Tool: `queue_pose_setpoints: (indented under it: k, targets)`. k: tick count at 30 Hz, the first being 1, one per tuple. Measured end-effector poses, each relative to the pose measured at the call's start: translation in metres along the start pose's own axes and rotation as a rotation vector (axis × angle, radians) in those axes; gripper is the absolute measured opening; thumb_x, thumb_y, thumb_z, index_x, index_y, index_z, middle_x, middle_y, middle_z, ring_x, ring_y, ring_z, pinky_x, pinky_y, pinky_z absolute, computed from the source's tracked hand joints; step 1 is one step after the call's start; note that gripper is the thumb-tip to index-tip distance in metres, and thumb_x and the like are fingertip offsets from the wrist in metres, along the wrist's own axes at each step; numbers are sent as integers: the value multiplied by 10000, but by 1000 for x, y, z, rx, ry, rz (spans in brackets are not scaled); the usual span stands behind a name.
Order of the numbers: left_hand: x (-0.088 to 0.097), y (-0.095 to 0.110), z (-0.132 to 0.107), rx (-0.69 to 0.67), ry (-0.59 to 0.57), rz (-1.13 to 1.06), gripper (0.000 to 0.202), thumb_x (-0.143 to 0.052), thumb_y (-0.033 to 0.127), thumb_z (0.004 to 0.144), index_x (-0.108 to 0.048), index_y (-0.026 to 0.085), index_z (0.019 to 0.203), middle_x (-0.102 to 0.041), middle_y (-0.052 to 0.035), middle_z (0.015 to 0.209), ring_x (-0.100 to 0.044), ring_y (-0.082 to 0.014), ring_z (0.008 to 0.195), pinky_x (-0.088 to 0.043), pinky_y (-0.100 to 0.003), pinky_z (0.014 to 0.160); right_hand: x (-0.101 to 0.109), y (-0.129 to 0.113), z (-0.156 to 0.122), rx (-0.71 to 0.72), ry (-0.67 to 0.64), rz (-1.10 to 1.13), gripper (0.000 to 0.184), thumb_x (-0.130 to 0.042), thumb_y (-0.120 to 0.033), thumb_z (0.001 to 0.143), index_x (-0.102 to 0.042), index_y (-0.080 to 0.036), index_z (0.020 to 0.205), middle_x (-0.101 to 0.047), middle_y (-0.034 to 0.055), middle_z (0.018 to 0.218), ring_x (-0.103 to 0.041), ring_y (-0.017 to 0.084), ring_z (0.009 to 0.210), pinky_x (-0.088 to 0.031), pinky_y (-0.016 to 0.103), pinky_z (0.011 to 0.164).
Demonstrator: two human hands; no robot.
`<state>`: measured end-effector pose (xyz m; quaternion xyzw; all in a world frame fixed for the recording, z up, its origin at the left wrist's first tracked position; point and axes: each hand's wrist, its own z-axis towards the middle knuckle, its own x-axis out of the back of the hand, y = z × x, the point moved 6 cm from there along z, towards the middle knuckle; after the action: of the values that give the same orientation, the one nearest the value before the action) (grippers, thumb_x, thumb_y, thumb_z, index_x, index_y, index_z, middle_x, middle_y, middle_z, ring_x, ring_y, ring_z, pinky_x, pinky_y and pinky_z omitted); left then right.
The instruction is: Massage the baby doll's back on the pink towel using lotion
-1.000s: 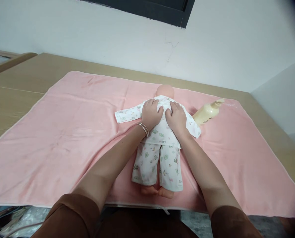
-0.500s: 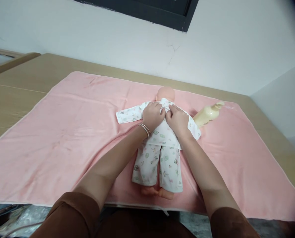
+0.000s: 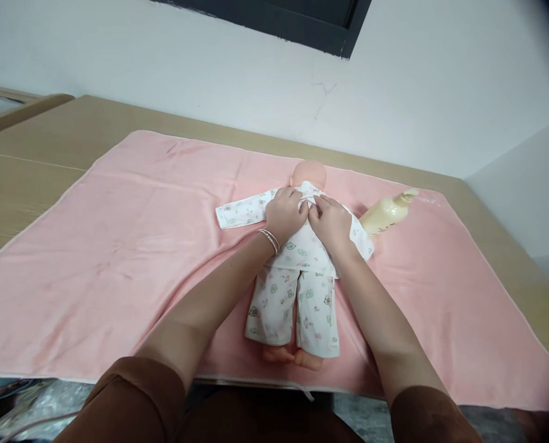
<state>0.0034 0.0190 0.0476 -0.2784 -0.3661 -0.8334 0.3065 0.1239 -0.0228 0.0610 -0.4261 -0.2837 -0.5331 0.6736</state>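
Fingers (image 3: 294,193) drawn in on a doll's (image 3: 300,261) shirt (image 3: 304,246)

The fingers of the left hand (image 3: 284,215) and right hand (image 3: 332,223) are bent, held narrow high on the doll; whether they pinch cloth, I cannot tell. Shirt and trousers (image 3: 274,307) are already on; the handling up top looks midway, release still undone. The doll lies on a pink blanket (image 3: 140,246) over the desk (image 3: 62,136), a bottle (image 3: 385,215) just to its right.

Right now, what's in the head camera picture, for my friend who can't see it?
A person's left hand and right hand touch the patterned white top of a doll lying on a pink blanket. A cream pump bottle is to the right.
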Motion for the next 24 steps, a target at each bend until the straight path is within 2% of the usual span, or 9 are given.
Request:
queue_pose_setpoints:
  k: [2, 5, 7, 9, 12, 16, 19, 21, 24]
  targets:
    - [-3, -2, 2, -1, -22, -2, 294, -498, 301, 918, -638, 175, 1143, -662, -123, 1212, -565, -278, 1188, -446, -430, 1039, -4, 2, 1, 3, -18, 11, 437, -407, -286, 934, -626, -183, 1299, -603, 119, 1346, -530, 289, 1276, -446, 454, 1063]
    - [-8, -4, 6, -22, -71, 3, 366, -478, 320, 936, -579, 161, 1250, -611, -135, 1318, -511, -288, 1279, -355, -469, 1124, -15, 10, 8, 58, -87, 56, 528, -384, -240, 915, -518, -100, 1405, -496, 154, 1459, -422, 295, 1383, -332, 496, 1160]
    - [-9, -3, 7, -43, -100, 16, 389, -456, 340, 953, -553, 162, 1284, -588, -144, 1352, -492, -295, 1302, -336, -498, 1128, -21, 14, 12, 102, -133, 85, 554, -370, -230, 911, -474, -97, 1439, -435, 147, 1509, -370, 292, 1421, -289, 523, 1179]
    - [-8, 1, 6, -75, -113, 30, 370, -431, 329, 965, -560, 161, 1269, -603, -153, 1321, -520, -291, 1266, -365, -502, 1098, -22, 14, 13, 135, -150, 107, 547, -367, -227, 915, -474, -127, 1442, -426, 125, 1520, -359, 281, 1430, -287, 533, 1179]
    - [-3, 9, 2, -88, -68, 56, 312, -391, 292, 977, -624, 156, 1133, -652, -162, 1211, -580, -282, 1171, -434, -462, 1029, -13, 4, 10, 137, -127, 103, 499, -365, -209, 927, -542, -138, 1387, -486, 126, 1474, -408, 271, 1400, -323, 503, 1166]
    - [3, 10, -2, -12, -9, 90, 281, -418, 294, 962, -665, 171, 1011, -681, -150, 1140, -611, -285, 1110, -494, -423, 941, 3, -8, -1, -2, -46, 15, 410, -385, -251, 955, -651, -189, 1262, -581, 121, 1380, -533, 294, 1288, -452, 465, 1055]
    - [2, 5, 0, 28, -19, 63, 288, -479, 307, 934, -654, 150, 1101, -671, -150, 1200, -585, -295, 1178, -462, -444, 1025, 6, -6, -4, -99, -15, 0, 388, -409, -292, 951, -653, -228, 1246, -641, 98, 1299, -596, 299, 1201, -501, 462, 978]
    - [-2, 0, 3, 43, -51, 30, 347, -500, 319, 927, -624, 133, 1192, -638, -153, 1286, -537, -302, 1267, -397, -469, 1112, 1, -1, -2, -98, -25, 30, 419, -419, -303, 942, -611, -213, 1304, -622, 99, 1325, -573, 297, 1232, -475, 473, 1020]
    - [-8, -6, 4, 77, -93, -24, 407, -481, 340, 945, -581, 133, 1281, -584, -146, 1384, -457, -298, 1370, -312, -486, 1185, -8, 8, 5, -31, -91, 105, 495, -401, -288, 937, -530, -139, 1391, -510, 137, 1449, -427, 306, 1381, -335, 514, 1150]
